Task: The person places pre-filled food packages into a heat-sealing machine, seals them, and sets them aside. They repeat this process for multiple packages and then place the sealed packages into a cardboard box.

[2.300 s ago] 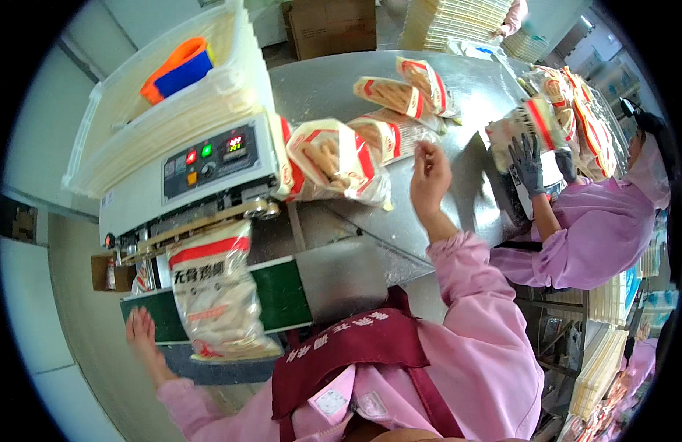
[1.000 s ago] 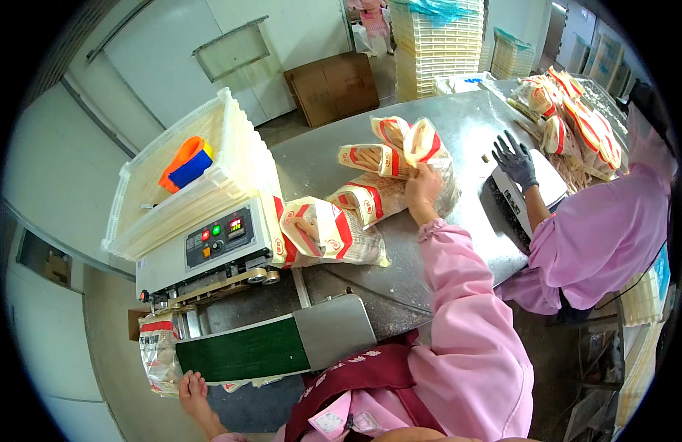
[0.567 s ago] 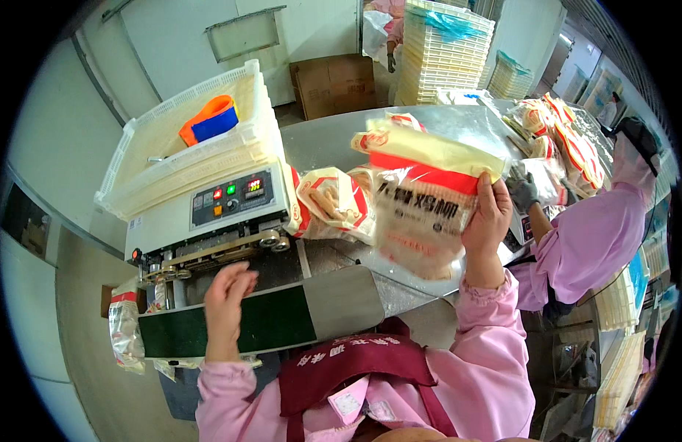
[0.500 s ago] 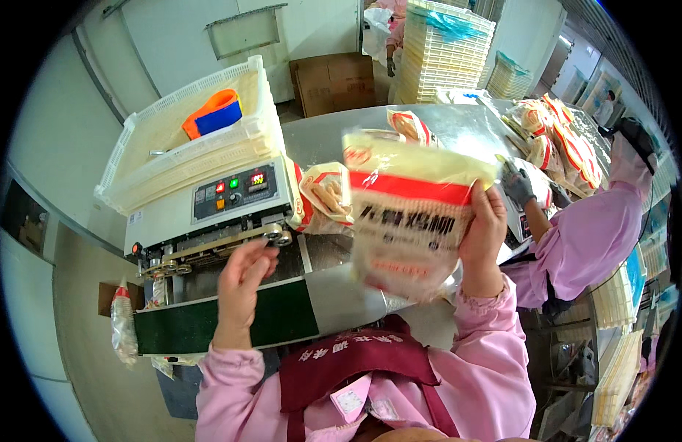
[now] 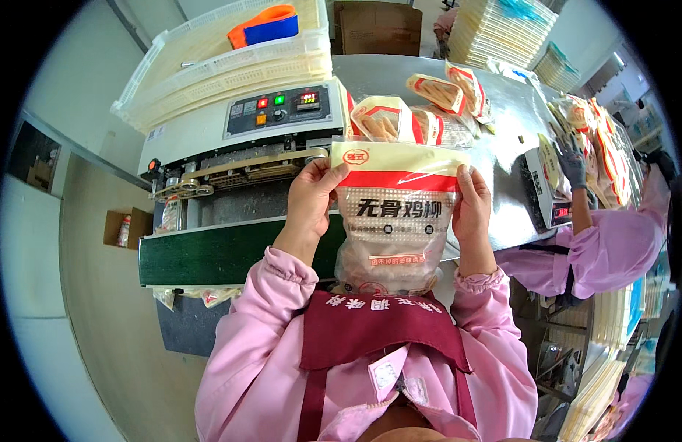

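Note:
A printed plastic food bag, cream and red at the top with a see-through lower part, hangs upright before my chest. My left hand pinches its upper left edge, and my right hand grips the upper right edge. Pale contents fill the lower half. Just left of the bag stands a sealing machine with lit buttons, a belt-driven sealing track and a green conveyor belt. Several filled bags of the same kind lie on the metal table beyond my hands.
White plastic crates sit on the machine, with an orange and blue band in the top one. On the right, a co-worker's gloved hand is by a scale and piled bags. A cardboard box stands on the floor left.
My left hand has moved from beside the machine to the bag's left edge. The bag, earlier tilted in my right hand alone, is now held straight between both hands. The view has shifted.

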{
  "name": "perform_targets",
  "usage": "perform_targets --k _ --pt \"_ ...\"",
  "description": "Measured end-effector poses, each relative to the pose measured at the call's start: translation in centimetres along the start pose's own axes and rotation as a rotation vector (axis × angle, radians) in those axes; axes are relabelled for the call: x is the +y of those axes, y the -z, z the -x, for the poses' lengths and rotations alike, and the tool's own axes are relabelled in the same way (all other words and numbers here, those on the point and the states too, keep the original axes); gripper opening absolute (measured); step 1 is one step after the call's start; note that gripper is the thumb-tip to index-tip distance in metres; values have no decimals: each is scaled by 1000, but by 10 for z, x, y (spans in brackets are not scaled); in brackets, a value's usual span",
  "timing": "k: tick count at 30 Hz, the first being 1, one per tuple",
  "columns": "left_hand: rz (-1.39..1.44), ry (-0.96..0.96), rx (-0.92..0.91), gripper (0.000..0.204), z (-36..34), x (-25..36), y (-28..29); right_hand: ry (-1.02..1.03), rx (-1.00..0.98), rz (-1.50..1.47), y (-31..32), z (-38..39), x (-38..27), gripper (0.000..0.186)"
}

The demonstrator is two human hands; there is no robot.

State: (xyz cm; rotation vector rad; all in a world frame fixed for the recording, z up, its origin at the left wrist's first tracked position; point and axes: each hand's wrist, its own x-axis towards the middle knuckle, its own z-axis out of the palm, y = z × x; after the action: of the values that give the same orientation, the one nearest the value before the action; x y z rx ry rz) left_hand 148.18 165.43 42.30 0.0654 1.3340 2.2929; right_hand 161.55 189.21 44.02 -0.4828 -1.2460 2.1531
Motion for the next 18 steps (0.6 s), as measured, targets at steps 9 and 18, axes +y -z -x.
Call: perform_targets --k 9,18 --pt "-104 177 275 13 -22 -40 40 101 59 313 16 -17 43 15" --pt "-172 25 419 16 -30 -31 79 -19 124 354 -12 -30 88 16"
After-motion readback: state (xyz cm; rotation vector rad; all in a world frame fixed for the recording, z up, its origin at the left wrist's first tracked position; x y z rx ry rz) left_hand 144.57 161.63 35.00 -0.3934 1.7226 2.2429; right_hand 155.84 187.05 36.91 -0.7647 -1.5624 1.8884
